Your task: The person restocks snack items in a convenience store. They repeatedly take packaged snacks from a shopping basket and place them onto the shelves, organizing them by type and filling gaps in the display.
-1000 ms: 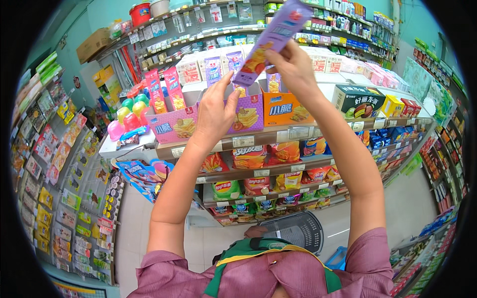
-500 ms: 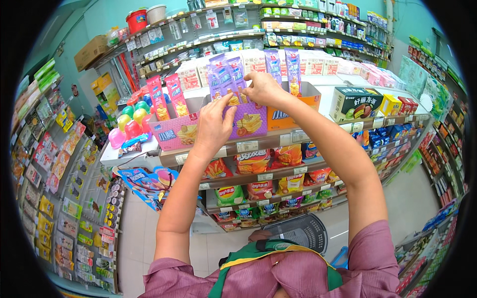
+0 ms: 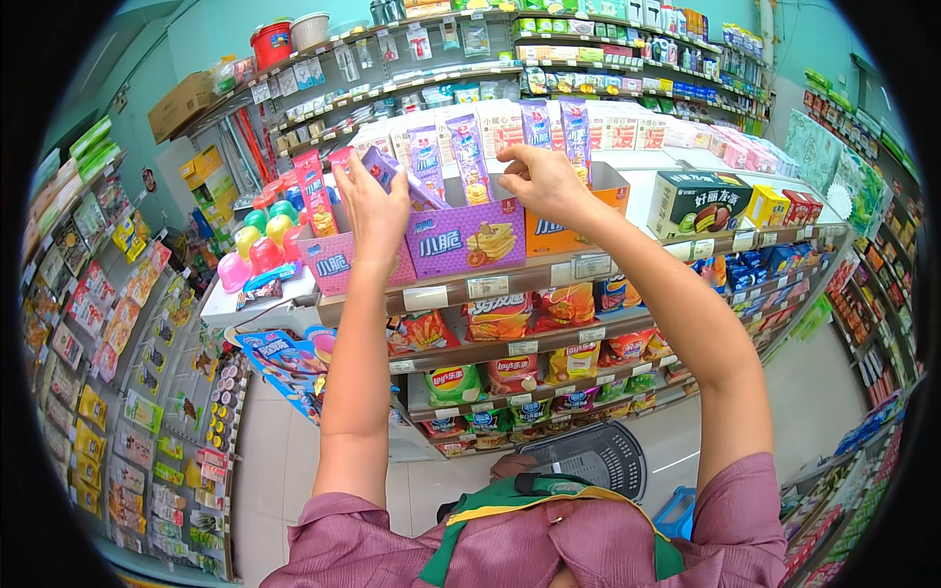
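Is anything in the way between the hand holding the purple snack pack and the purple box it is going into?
Nothing visible blocks it. The left hand holds the purple pack tilted just above the open purple display box, beside packs already standing in it.

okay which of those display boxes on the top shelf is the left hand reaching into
The pink display box at the left end of the row. The left hand is over it holding a purple packet; the purple box and orange box sit further right.

A shop shelf (image 3: 549, 276) carries a purple display box (image 3: 466, 238) and an orange one (image 3: 573, 230).
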`<state>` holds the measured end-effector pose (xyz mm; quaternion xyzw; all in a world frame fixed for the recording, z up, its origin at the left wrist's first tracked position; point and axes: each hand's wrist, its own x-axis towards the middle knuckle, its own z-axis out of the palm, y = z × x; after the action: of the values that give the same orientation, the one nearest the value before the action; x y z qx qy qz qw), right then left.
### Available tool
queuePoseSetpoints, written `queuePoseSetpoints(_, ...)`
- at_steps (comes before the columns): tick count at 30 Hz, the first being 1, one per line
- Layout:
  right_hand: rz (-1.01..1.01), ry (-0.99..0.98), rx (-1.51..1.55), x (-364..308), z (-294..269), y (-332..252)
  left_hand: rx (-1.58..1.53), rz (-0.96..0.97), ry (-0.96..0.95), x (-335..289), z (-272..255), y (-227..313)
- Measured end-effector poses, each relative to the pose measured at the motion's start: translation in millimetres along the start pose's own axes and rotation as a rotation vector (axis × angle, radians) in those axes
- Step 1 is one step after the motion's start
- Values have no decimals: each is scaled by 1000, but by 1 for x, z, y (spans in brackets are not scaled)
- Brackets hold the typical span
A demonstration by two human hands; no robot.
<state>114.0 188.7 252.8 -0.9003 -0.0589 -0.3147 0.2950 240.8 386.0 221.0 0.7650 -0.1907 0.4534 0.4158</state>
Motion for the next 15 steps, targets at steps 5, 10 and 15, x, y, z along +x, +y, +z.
queuePoseSetpoints(5,-13,-30,-4,-3,5,-2,-268,-130,-261,27,5,-8)
queuePoseSetpoints(10,-39,-10,12,-6,10,3,-372,11,-250,38,13,24)
queuePoseSetpoints(15,-66,-21,-4,-9,8,-1,-306,188,-320,52,24,50)
